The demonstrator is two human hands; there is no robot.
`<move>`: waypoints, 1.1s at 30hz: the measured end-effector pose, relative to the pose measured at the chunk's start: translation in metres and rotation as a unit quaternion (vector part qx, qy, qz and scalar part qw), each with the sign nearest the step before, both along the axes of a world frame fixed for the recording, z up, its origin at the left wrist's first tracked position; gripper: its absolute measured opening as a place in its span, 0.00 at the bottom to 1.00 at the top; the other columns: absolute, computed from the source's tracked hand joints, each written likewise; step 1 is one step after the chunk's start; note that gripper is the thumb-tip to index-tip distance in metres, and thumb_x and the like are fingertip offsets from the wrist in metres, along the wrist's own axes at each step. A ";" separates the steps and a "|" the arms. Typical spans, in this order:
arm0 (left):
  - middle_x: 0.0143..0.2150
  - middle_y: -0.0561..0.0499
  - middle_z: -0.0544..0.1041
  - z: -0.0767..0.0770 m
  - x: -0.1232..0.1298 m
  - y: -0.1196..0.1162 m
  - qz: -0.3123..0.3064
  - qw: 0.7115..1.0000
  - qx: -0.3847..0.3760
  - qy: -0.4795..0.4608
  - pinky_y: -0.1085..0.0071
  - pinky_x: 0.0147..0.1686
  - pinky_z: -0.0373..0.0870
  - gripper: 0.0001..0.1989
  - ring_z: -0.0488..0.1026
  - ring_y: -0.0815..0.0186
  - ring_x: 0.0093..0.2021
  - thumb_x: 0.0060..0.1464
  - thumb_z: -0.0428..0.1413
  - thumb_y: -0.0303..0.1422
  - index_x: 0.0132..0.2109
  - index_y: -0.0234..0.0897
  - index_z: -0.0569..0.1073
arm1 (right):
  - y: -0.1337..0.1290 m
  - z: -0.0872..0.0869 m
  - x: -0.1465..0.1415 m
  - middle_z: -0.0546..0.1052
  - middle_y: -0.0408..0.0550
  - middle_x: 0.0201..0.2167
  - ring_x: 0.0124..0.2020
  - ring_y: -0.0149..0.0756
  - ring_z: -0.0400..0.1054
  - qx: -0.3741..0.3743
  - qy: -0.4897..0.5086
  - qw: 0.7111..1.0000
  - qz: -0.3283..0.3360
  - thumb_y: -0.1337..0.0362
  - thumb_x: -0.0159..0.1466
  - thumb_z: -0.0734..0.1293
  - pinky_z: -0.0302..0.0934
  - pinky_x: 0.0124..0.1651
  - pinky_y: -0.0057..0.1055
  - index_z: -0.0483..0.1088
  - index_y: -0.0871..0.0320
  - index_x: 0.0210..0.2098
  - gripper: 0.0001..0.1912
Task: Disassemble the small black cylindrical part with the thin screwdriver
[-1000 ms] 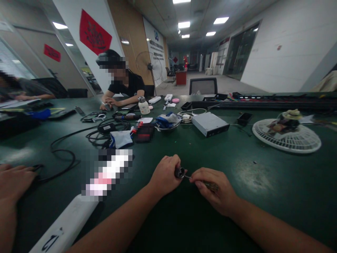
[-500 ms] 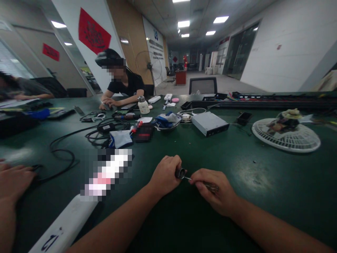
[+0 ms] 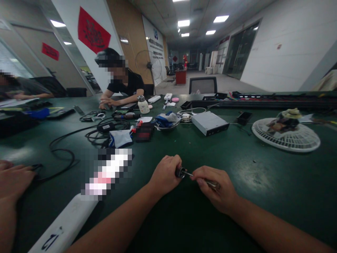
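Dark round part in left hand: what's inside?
A metal shaft from the tool in the right hand reaches the mouth of the dark round part. Tip and interior can't be made out; the left hand covers the back.

Dark cylindrical part (image 3: 180, 172): largely concealed by left hand (image 3: 166, 174) | Thin-shafted tool (image 3: 188, 174): handle partly covered by right hand (image 3: 223, 191); tip position indeterminable | White bar (image 3: 61, 218): far end pixelated, near end cut by lower edge | Neighbour's hand (image 3: 17, 181): arm cropped | Dark fragment (image 3: 254, 161): too small to identify
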State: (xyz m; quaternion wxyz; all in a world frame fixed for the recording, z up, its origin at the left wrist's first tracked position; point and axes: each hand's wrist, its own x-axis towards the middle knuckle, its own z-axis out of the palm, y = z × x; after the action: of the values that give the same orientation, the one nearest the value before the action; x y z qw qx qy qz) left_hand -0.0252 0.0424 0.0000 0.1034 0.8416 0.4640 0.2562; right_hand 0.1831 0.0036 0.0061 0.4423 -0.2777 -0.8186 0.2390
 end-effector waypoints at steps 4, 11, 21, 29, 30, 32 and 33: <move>0.30 0.55 0.72 -0.001 0.000 0.000 0.003 1.000 0.000 -0.006 0.68 0.32 0.62 0.11 0.69 0.64 0.31 0.56 0.57 0.32 0.34 0.41 0.60 | -0.001 0.000 0.000 0.76 0.47 0.32 0.32 0.35 0.70 0.017 -0.020 1.000 0.012 0.68 0.69 0.61 0.64 0.36 0.32 0.71 0.56 0.40 0.07; 0.30 0.55 0.72 -0.004 -0.001 -0.002 0.027 0.999 -0.003 0.021 0.70 0.30 0.61 0.07 0.70 0.64 0.30 0.57 0.58 0.33 0.37 0.41 0.64 | 0.002 0.000 0.001 0.77 0.49 0.36 0.36 0.35 0.72 0.018 -0.005 1.000 0.016 0.69 0.69 0.62 0.65 0.39 0.32 0.71 0.57 0.41 0.06; 0.33 0.52 0.75 0.005 -0.001 -0.003 0.026 0.993 0.105 0.048 0.61 0.43 0.61 0.10 0.70 0.61 0.35 0.51 0.55 0.20 0.36 0.39 0.70 | 0.004 -0.009 0.007 0.76 0.46 0.32 0.32 0.36 0.73 -0.021 0.080 0.987 -0.135 0.63 0.71 0.61 0.65 0.35 0.33 0.72 0.55 0.41 0.08; 0.42 0.51 0.77 0.003 0.000 -0.001 0.052 0.996 0.070 0.032 0.59 0.46 0.62 0.11 0.72 0.58 0.44 0.53 0.55 0.21 0.41 0.40 0.72 | 0.007 -0.007 -0.004 0.75 0.45 0.34 0.35 0.38 0.69 -0.058 -0.134 0.986 -0.085 0.66 0.62 0.72 0.63 0.37 0.34 0.70 0.54 0.39 0.08; 0.42 0.50 0.77 0.003 0.000 -0.001 0.060 0.996 0.064 0.031 0.59 0.45 0.62 0.11 0.72 0.58 0.44 0.54 0.55 0.22 0.42 0.40 0.72 | 0.005 -0.006 -0.005 0.74 0.45 0.34 0.35 0.38 0.68 -0.056 -0.156 0.984 -0.064 0.67 0.59 0.74 0.63 0.36 0.34 0.69 0.55 0.39 0.11; 0.44 0.49 0.76 0.002 0.000 0.000 0.070 0.996 0.055 0.028 0.58 0.45 0.64 0.11 0.71 0.57 0.45 0.54 0.55 0.23 0.44 0.39 0.72 | 0.004 -0.007 -0.007 0.74 0.45 0.33 0.34 0.37 0.68 -0.060 -0.182 0.981 -0.026 0.71 0.58 0.73 0.62 0.34 0.32 0.68 0.55 0.38 0.12; 0.45 0.48 0.75 0.001 0.001 0.000 0.071 0.996 0.051 0.025 0.59 0.46 0.64 0.11 0.71 0.57 0.45 0.54 0.55 0.23 0.44 0.39 0.72 | 0.004 -0.008 -0.007 0.74 0.44 0.33 0.33 0.37 0.68 -0.063 -0.182 0.981 -0.016 0.73 0.59 0.71 0.62 0.34 0.32 0.68 0.55 0.37 0.11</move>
State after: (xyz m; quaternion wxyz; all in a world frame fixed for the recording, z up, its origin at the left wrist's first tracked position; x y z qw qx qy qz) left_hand -0.0247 0.0427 0.0012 0.0304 0.8170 0.5112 0.2651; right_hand 0.1761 0.0076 -0.0016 0.2711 -0.3573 -0.8640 0.2287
